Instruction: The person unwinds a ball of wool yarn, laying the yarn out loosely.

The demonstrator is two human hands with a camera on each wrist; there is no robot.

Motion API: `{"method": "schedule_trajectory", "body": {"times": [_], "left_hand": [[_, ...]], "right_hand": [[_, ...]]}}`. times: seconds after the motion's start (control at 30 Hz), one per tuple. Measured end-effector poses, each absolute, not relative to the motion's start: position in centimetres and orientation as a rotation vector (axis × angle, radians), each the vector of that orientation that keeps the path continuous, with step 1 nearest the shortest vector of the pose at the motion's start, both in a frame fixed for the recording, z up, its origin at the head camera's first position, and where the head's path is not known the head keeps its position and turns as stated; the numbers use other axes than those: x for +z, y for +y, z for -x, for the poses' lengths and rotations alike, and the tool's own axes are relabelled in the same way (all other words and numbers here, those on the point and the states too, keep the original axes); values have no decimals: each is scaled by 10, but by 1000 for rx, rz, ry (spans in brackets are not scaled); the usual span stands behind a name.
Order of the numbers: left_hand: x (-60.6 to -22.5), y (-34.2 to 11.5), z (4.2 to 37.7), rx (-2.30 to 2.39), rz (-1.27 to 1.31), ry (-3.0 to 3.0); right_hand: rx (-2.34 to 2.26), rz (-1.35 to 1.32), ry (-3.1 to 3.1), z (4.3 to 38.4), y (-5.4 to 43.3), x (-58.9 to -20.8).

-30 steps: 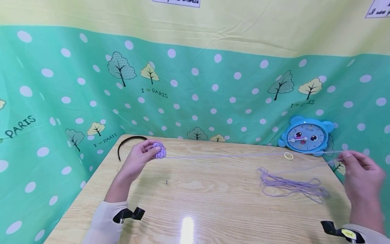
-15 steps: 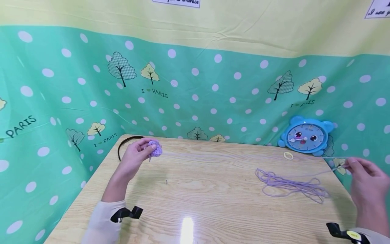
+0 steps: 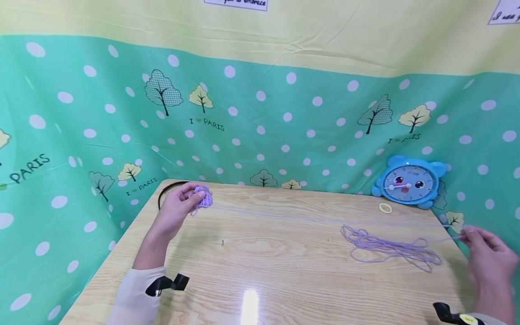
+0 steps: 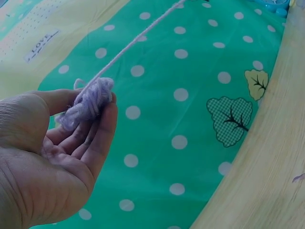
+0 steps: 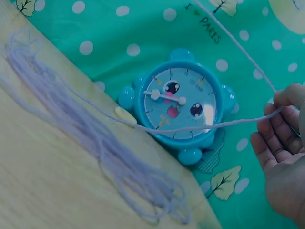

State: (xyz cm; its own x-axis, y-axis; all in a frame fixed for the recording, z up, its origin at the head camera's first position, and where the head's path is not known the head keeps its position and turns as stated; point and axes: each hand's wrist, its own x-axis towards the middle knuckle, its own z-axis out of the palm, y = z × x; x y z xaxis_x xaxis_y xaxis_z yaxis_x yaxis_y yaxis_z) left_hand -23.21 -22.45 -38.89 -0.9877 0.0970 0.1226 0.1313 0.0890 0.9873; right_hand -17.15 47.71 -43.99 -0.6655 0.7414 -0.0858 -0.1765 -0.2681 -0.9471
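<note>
Between thumb and fingers, my left hand (image 3: 175,208) holds a small ball of lilac yarn (image 3: 204,197) above the table's far left part. In the left wrist view the wound yarn ball (image 4: 88,105) has a small loose loop at its top. A single strand (image 3: 280,215) runs from the ball across to my right hand (image 3: 489,255), which pinches it between thumb and index finger beyond the table's right edge. From that pinch, in the right wrist view, the yarn (image 5: 190,129) leads back to a loose lilac skein (image 5: 86,124) lying on the table.
Behind the skein a blue bear-shaped clock (image 3: 409,181) stands against the green dotted curtain (image 3: 264,117). A cream ring (image 3: 385,208) lies before the clock. Partly hidden behind my left hand is a black toothed headband (image 3: 164,193) on the wooden table (image 3: 284,271).
My left hand has shifted a little left with the yarn ball. The right hand has moved down and slightly right, and the strand between them now slopes down to the right.
</note>
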Motion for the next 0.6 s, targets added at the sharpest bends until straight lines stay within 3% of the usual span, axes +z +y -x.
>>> {"method": "schedule_trajectory", "body": {"times": [0.6], "left_hand": [[-392, -219, 235, -2122, 310, -2277]], "right_hand": [[1856, 843, -1942, 168, 493, -482]]}}
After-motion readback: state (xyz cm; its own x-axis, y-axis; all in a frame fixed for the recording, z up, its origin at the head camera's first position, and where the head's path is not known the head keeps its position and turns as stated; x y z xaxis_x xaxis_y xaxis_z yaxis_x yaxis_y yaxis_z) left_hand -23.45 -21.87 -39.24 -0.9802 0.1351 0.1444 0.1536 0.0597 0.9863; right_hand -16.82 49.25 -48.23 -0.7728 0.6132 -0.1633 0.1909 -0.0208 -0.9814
